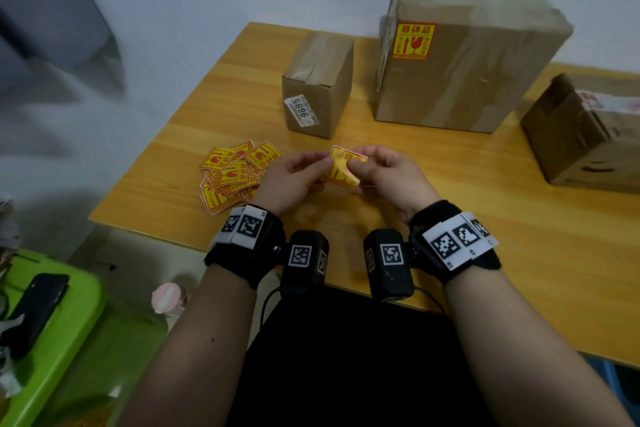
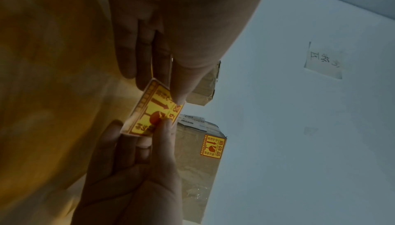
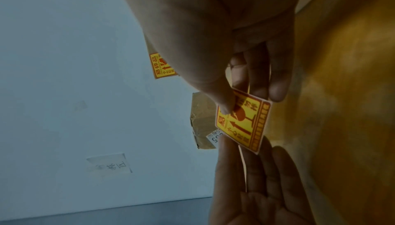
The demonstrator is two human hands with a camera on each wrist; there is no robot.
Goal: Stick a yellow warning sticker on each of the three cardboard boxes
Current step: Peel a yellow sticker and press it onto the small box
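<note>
Both hands hold one yellow warning sticker (image 1: 343,168) (image 2: 149,113) (image 3: 243,120) just above the wooden table (image 1: 450,211). My left hand (image 1: 327,165) (image 2: 162,91) pinches its left edge and my right hand (image 1: 353,168) (image 3: 250,102) pinches its right side. A loose pile of stickers (image 1: 233,175) lies to the left of the hands. Behind stand a small box (image 1: 318,87) with a white number label, a large box (image 1: 467,55) bearing a yellow sticker (image 1: 414,42), and a third box (image 1: 588,139) at the right edge.
A green bin (image 1: 79,315) with a black phone (image 1: 38,305) on it sits low at the left, beside a pink object (image 1: 168,298). The white wall behind the table carries a taped paper note (image 2: 322,59).
</note>
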